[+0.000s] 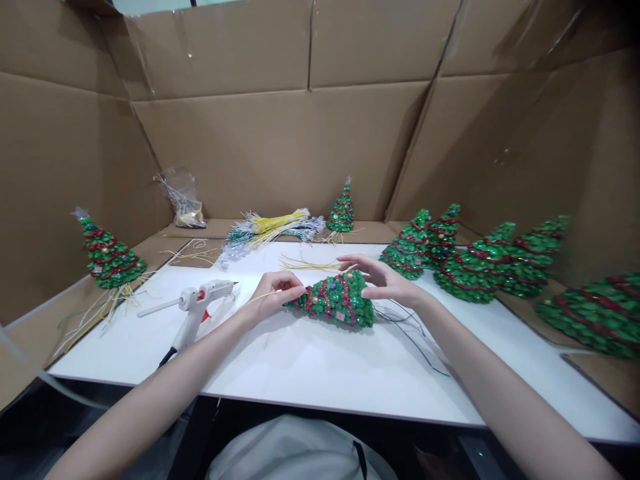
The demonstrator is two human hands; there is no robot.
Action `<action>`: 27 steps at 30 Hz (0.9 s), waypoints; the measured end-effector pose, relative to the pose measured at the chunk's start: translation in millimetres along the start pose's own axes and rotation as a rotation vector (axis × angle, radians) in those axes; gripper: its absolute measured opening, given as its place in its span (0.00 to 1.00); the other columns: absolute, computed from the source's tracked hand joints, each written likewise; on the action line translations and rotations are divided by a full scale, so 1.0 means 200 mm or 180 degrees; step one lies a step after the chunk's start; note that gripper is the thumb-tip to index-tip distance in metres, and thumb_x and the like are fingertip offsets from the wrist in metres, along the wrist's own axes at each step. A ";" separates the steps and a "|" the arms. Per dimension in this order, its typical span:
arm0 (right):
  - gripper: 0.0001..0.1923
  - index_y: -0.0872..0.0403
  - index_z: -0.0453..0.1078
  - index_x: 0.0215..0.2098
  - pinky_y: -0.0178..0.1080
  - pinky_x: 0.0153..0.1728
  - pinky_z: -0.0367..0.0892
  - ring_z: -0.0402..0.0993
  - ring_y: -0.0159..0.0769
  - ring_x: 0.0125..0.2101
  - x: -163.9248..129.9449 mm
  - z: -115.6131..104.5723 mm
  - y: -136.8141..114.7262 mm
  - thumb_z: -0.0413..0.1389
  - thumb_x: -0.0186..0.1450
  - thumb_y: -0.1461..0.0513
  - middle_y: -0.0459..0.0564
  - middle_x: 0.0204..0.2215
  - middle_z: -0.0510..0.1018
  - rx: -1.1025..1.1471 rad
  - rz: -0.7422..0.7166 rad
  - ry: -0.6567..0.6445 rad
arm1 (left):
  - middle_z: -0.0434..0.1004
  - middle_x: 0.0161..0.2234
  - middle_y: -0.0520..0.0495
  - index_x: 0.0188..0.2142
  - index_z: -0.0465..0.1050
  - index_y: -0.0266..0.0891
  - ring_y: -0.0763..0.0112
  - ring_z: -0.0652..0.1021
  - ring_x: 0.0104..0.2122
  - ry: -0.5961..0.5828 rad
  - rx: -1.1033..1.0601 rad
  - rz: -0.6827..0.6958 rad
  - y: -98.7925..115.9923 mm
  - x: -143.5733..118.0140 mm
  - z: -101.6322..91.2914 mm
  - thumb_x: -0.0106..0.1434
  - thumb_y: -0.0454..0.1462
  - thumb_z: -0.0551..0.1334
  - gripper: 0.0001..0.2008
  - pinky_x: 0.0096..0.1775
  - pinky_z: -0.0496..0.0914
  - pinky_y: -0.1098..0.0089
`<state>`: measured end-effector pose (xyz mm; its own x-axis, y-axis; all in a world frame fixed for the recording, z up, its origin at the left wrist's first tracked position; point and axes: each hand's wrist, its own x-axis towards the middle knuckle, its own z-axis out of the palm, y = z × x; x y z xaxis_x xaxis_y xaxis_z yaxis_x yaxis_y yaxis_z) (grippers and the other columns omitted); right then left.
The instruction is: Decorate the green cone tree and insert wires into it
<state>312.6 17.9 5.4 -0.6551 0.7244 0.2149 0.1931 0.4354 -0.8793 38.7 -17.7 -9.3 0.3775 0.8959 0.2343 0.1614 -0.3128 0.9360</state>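
Both forearms are stretched forward over the white table [310,373]. A small green tree [336,300], laid on its side mid-table, is pinched at its tip by the left hand [273,295] and cupped at its base by the right hand [383,280], fingers curled. A glue gun [196,310] lies left.

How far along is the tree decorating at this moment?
Looks done: decorated trees lie piled at right, one more stands at left. In hand: left hand and right hand hold a tree lying on the table. Left: a bundle of wire picks remains; glue gun rests idle.
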 end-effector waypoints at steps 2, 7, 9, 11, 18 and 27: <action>0.33 0.45 0.59 0.56 0.45 0.49 0.60 0.63 0.44 0.50 -0.01 0.01 0.01 0.60 0.53 0.53 0.52 0.49 0.66 0.0012 -0.0008 0.0070 | 0.74 0.26 0.48 0.28 0.74 0.33 0.73 0.71 0.28 0.0002 0.0026 0.0035 0.00 0.00 -0.01 0.55 0.42 0.62 0.12 0.31 0.62 0.74; 0.33 0.46 0.59 0.56 0.46 0.50 0.60 0.62 0.44 0.50 -0.01 0.03 0.00 0.60 0.52 0.52 0.53 0.49 0.66 0.0003 -0.0056 0.0118 | 0.72 0.25 0.49 0.33 0.74 0.34 0.75 0.68 0.26 -0.0019 0.0132 -0.0123 0.00 0.00 -0.02 0.56 0.43 0.61 0.13 0.28 0.58 0.74; 0.34 0.45 0.59 0.56 0.46 0.50 0.60 0.62 0.44 0.51 -0.01 0.03 0.00 0.61 0.52 0.53 0.53 0.49 0.66 0.0047 -0.0055 0.0127 | 0.70 0.23 0.50 0.33 0.74 0.34 0.76 0.66 0.24 -0.0013 0.0158 -0.0150 -0.01 0.00 -0.02 0.55 0.43 0.61 0.13 0.26 0.56 0.75; 0.34 0.45 0.59 0.56 0.46 0.50 0.60 0.62 0.45 0.51 -0.01 0.03 0.00 0.61 0.52 0.53 0.53 0.49 0.66 0.0082 -0.0066 0.0129 | 0.68 0.22 0.51 0.32 0.74 0.33 0.76 0.65 0.23 -0.0006 0.0166 -0.0150 -0.02 0.00 -0.02 0.55 0.43 0.62 0.14 0.25 0.55 0.75; 0.34 0.45 0.58 0.56 0.47 0.50 0.60 0.62 0.44 0.51 -0.01 0.03 0.01 0.60 0.53 0.53 0.52 0.48 0.66 0.0055 -0.0125 0.0128 | 0.68 0.21 0.51 0.32 0.73 0.34 0.76 0.65 0.23 0.0012 0.0156 -0.0160 -0.03 -0.01 -0.02 0.55 0.43 0.61 0.13 0.26 0.56 0.75; 0.33 0.45 0.58 0.56 0.48 0.51 0.60 0.63 0.44 0.50 -0.01 0.03 0.01 0.60 0.54 0.53 0.52 0.48 0.66 0.0019 -0.0114 0.0133 | 0.66 0.20 0.52 0.32 0.73 0.34 0.77 0.64 0.22 0.0025 0.0165 -0.0125 -0.05 -0.01 -0.02 0.55 0.43 0.61 0.12 0.25 0.55 0.75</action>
<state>309.4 13.9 0.9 -0.6305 0.7300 0.2637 0.1656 0.4584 -0.8732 31.9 -15.3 -17.4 0.3627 0.9102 0.1999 0.2231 -0.2931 0.9297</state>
